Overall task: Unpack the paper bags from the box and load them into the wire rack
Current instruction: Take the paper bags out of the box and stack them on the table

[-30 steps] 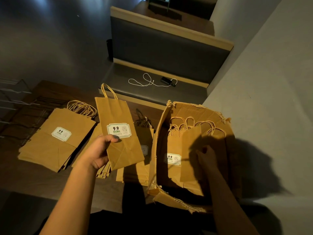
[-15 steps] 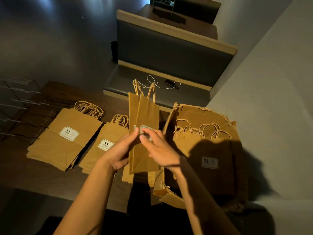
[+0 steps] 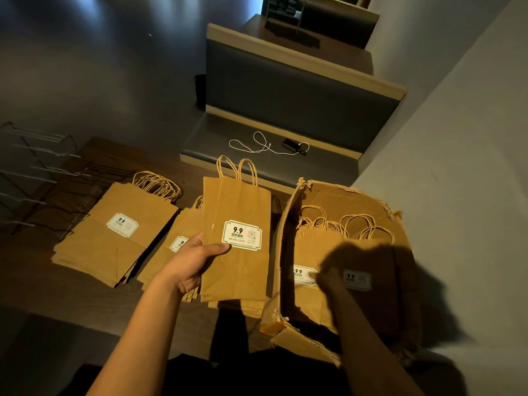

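My left hand point(image 3: 192, 262) grips a small stack of flat brown paper bags point(image 3: 237, 212) upright above the table, thumb by the white 9.9 label. My right hand point(image 3: 328, 280) is down inside the torn cardboard box point(image 3: 288, 224), in shadow, fingers on the bags point(image 3: 320, 247) that stand there; its grip is unclear. Two piles of bags lie flat on the table: a large one point(image 3: 114, 241) at left and a smaller one point(image 3: 174, 238) behind my left hand. The wire rack point(image 3: 37, 172) stands at the far left of the table.
The dark wooden table point(image 3: 57, 292) carries everything. Beyond it is a grey bench seat point(image 3: 217, 138) with a white cable point(image 3: 257, 144) and a small black device point(image 3: 293, 145). A pale wall point(image 3: 457, 167) runs along the right, close to the box.
My right hand has left the held bags and gone back down into the box. My left hand now holds the bags alone, turned label-forward.
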Demonstrator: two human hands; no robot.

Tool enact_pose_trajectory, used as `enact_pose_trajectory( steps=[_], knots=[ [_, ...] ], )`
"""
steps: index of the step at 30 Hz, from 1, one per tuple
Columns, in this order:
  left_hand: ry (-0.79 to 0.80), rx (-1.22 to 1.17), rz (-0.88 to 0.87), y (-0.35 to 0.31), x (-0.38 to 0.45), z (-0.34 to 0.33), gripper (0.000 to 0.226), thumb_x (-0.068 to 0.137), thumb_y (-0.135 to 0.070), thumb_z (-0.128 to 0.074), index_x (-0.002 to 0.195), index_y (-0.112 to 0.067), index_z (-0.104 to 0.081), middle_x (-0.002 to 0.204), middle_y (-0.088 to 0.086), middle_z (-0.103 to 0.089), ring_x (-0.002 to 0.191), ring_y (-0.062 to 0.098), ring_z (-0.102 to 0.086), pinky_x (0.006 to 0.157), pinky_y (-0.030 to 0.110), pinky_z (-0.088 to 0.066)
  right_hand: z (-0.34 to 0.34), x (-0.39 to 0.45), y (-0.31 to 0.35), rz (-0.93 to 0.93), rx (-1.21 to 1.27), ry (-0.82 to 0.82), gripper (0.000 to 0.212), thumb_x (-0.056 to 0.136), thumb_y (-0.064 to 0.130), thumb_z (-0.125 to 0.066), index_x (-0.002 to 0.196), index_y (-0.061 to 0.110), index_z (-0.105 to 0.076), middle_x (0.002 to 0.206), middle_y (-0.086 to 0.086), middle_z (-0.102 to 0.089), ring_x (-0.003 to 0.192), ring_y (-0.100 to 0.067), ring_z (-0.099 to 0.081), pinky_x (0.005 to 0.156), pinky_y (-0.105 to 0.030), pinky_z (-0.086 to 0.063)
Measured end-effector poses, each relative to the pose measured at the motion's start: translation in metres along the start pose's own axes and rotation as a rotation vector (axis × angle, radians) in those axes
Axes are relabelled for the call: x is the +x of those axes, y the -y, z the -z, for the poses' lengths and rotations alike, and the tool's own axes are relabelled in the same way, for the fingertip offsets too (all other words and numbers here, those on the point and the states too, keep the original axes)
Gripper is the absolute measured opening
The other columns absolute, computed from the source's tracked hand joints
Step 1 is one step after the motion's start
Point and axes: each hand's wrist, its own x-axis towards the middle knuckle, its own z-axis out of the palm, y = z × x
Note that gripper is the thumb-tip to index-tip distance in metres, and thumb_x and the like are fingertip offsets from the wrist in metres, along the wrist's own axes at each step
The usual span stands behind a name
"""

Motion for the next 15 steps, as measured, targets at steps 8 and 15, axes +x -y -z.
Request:
enact_pose_trajectory(
  steps=[8,15],
  knots=[
    [-0.051,-0.001,-0.002,0.012,0.005,-0.01,0.036,0.091,0.012,-0.058,0.124,-0.003,-0.062,0.11,0.014,-0.076,0.088,0.019,-0.076,0.065,0.026,-0.06,-0.042,0.069,-0.071,-0.031,-0.116,0.045,0.08,0.073,0.018,-0.086,0.138,0.007,-0.042,0.128,-0.012,-0.058,0.115,-0.03,-0.062,0.089,-0.037,-0.056],
    [-0.09,-0.001,0.015,0.017,0.01,-0.013,0.029,0.091,0.012,-0.057,0.114,-0.004,-0.064,0.109,0.016,-0.075,0.083,0.018,-0.076,0.061,0.026,-0.059,-0.018,0.021,-0.033,0.153,-0.032,-0.007,0.026,0.088,0.007,-0.074,0.078,0.017,-0.052,0.081,-0.001,-0.052,0.072,-0.012,-0.05,0.066,-0.029,-0.045]
  ],
)
